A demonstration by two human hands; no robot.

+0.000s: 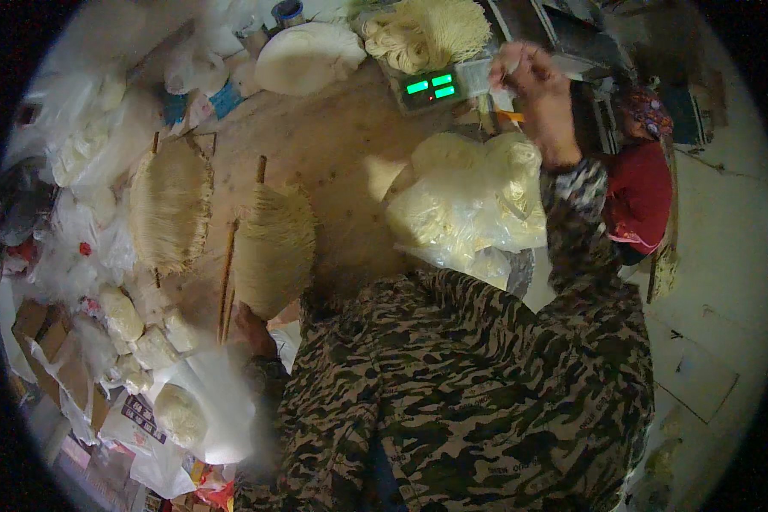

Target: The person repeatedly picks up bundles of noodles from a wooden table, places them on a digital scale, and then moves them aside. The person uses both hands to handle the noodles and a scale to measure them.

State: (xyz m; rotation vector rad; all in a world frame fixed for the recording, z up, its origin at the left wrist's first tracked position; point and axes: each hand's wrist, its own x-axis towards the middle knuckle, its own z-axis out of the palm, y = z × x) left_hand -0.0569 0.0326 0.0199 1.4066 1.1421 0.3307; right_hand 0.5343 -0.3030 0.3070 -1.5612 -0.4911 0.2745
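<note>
My right hand [537, 80] is raised beside an electronic scale [416, 102] with a lit green display. Its bent fingers are blurred near a small pale plastic container [476, 75]. Pale noodle strands [428, 32] are heaped on the scale. My left hand [256, 331] meets the lower end of a fan of noodles on a stick [275, 249]; its fingers are mostly hidden there. A second fan of noodles on a stick [169, 205] lies further left. In front of my right forearm sits a clear plastic bag [467, 192] full of pale yellow noodles.
Loose sticks [227, 281] lie beside the nearer fan on the wooden table [345, 134]. Wrapped noodle bundles [153, 345], plastic bags [83, 211] and a cardboard box [47, 358] crowd the left. A white rounded object [310, 57] stands at the back. A person in red [640, 192] is at the right.
</note>
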